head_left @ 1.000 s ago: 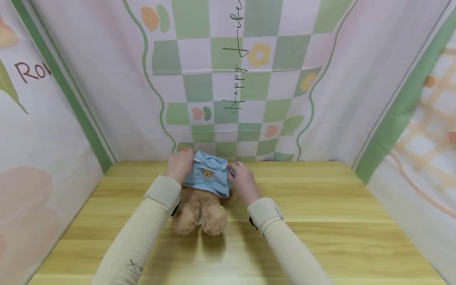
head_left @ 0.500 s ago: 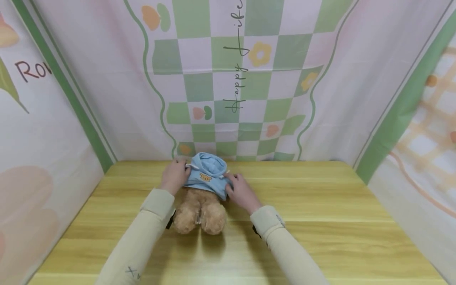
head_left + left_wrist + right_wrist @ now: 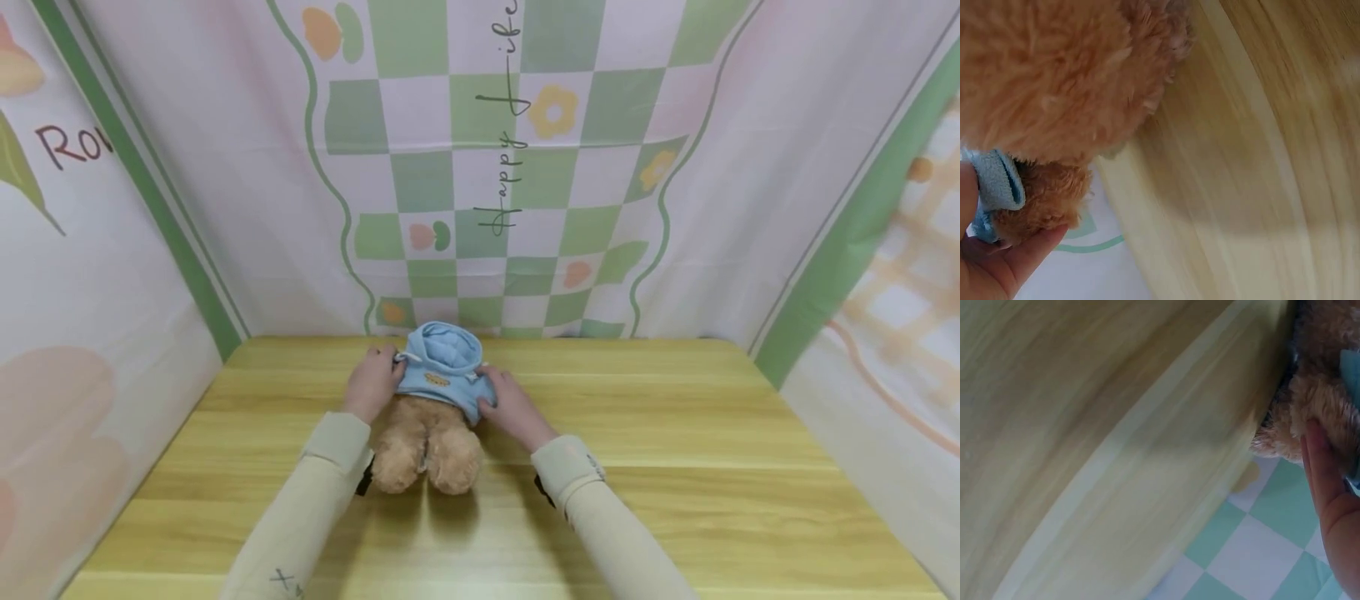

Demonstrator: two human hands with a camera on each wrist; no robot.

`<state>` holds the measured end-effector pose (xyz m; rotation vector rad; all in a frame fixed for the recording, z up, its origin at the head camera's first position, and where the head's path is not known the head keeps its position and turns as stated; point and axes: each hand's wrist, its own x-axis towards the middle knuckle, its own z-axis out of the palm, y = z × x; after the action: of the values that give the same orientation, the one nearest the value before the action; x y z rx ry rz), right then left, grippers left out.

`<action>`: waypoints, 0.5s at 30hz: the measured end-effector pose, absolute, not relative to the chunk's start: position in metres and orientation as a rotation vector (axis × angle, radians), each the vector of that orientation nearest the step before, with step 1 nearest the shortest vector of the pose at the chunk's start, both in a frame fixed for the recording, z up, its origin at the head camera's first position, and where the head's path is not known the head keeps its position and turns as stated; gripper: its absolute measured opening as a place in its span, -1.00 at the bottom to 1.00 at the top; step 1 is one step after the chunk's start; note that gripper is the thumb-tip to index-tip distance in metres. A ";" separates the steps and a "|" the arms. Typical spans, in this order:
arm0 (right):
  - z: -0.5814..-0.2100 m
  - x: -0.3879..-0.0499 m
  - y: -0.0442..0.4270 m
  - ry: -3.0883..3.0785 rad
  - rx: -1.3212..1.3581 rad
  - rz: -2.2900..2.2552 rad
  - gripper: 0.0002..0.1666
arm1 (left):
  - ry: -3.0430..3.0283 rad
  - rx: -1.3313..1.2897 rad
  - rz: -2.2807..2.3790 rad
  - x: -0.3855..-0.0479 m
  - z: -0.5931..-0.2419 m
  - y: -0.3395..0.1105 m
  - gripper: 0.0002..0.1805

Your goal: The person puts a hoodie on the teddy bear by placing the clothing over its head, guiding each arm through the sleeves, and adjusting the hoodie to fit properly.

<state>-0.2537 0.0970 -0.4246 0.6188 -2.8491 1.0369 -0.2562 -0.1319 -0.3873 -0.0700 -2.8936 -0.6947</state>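
Note:
A light-brown plush bear [image 3: 429, 446] lies on the table with its legs towards me. It wears a small blue hoodie [image 3: 437, 380] with a bear-face patch on the front. The hood faces me open, and no bear head shows in it. My left hand [image 3: 371, 386] grips the hoodie's left side; in the left wrist view its fingers are around a furry arm [image 3: 1054, 194] and the blue sleeve cuff [image 3: 999, 181]. My right hand [image 3: 516, 408] holds the right sleeve between thumb and fingers. Its fingertips lie along the other furry arm [image 3: 1322, 400] in the right wrist view.
The wooden table [image 3: 637, 500] runs back to a printed curtain [image 3: 480, 183] with green checks. More printed cloth hangs at the left [image 3: 97, 333] and right [image 3: 885, 333] sides. The bear lies close to the table's back edge.
The hood has tipped back and opened towards me. Both hands have come down from the hoodie's top to its sleeves. The bear's legs stay nearly in place.

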 end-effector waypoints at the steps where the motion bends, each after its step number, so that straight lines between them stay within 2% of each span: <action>1: -0.425 -0.254 0.097 -2.837 0.615 1.031 -0.49 | -2.890 -0.062 -0.698 -0.256 -0.388 -0.131 -0.75; 15: -0.409 -0.255 0.116 -2.802 0.547 0.910 -0.57 | -2.815 -0.061 -0.831 -0.256 -0.405 -0.113 -0.69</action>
<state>-0.2551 0.1163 -0.4088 0.5471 -2.8016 0.9100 -0.2561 -0.1129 -0.4045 -0.0610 -2.8153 -0.8305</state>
